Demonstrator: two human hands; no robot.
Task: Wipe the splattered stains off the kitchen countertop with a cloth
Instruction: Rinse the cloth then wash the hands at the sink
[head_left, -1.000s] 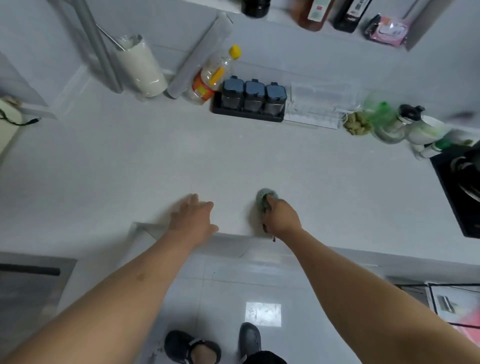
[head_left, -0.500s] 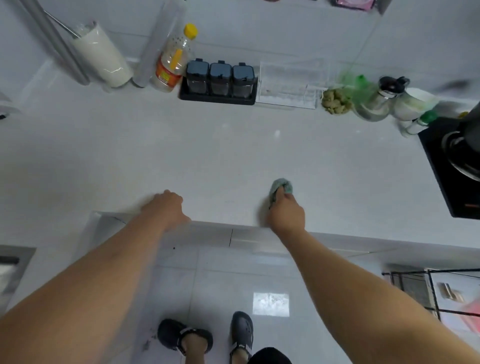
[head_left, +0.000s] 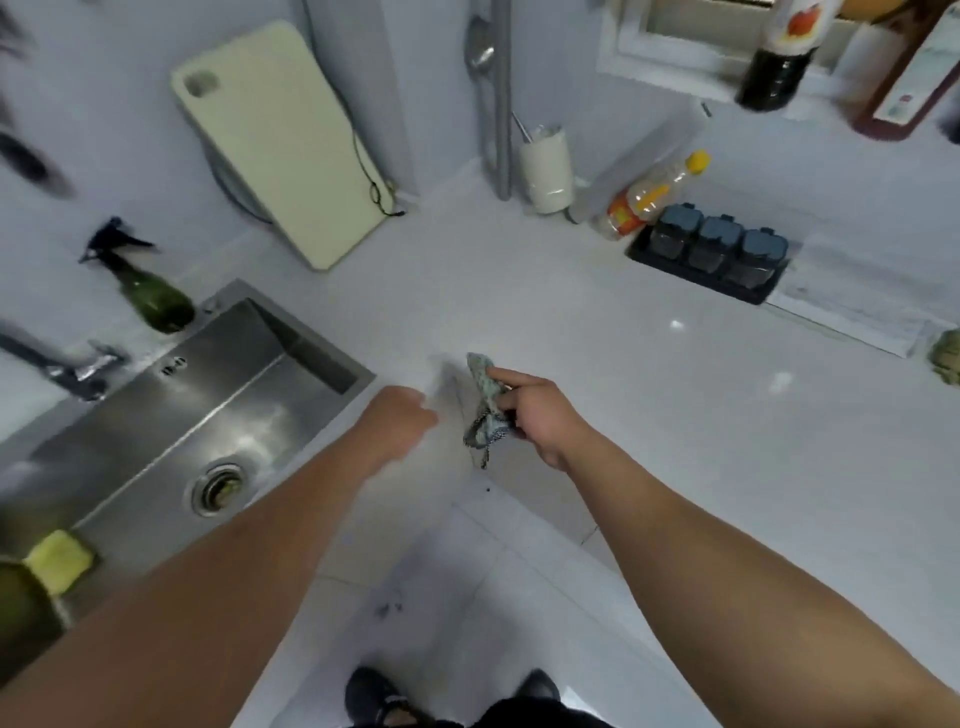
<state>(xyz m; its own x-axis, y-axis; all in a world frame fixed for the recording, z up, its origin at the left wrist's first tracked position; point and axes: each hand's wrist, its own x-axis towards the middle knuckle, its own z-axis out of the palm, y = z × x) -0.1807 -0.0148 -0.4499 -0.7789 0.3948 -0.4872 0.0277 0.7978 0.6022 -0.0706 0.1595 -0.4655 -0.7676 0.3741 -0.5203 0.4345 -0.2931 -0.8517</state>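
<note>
Countertop (head_left: 649, 395): white, glossy, L-shaped, with a few small pale specks on its right half. Sink (head_left: 171, 415): steel, set into the counter's left run; the landmark for all that follows. Cloth (head_left: 485, 402): green-patterned, bunched, just right of the sink's near-right corner, close to the counter's front edge; whether it touches the surface cannot be told. Right hand (head_left: 535, 410): fingers curled round the cloth, index finger stretched along its top. Left hand (head_left: 397, 421): between the sink and the cloth, blurred, apart from the right hand, nothing seen in it; whether the fingers are curled or straight cannot be told. Faucet (head_left: 67, 366): at the sink's left rim, blurred. Spray bottle (head_left: 148, 291): green with a dark trigger, behind the sink's far-left corner. Sponge (head_left: 60, 561): yellow, at the sink's near-left end. Cutting board (head_left: 275, 140): cream, leaning on the wall behind the sink. Cup (head_left: 546, 169): white, far right of the board, beside a grey pipe (head_left: 501, 98). Bottle (head_left: 649, 197): clear, yellow cap, orange label, leaning right of the cup. Jar set (head_left: 714, 254): three dark-lidded jars on a black tray, well right of the sink, against the back wall. Shoes (head_left: 379, 699): dark, on the tiled floor below the counter corner.
</note>
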